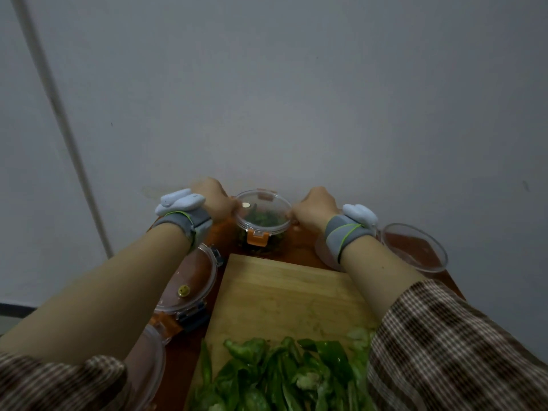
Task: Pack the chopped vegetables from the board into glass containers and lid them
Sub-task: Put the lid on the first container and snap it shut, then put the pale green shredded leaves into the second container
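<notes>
A round glass container with chopped greens inside stands at the back of the table against the wall. A clear lid with orange clips sits on it. My left hand grips the lid's left side with curled fingers. At the lid's right side, my right hand does the same. The front orange clip hangs down. A wooden cutting board lies in front, with sliced green pepper heaped at its near end.
A round lid with grey clips lies left of the board, and another glass piece nearer me. An empty round glass container stands at the right. The table ends at the wall behind.
</notes>
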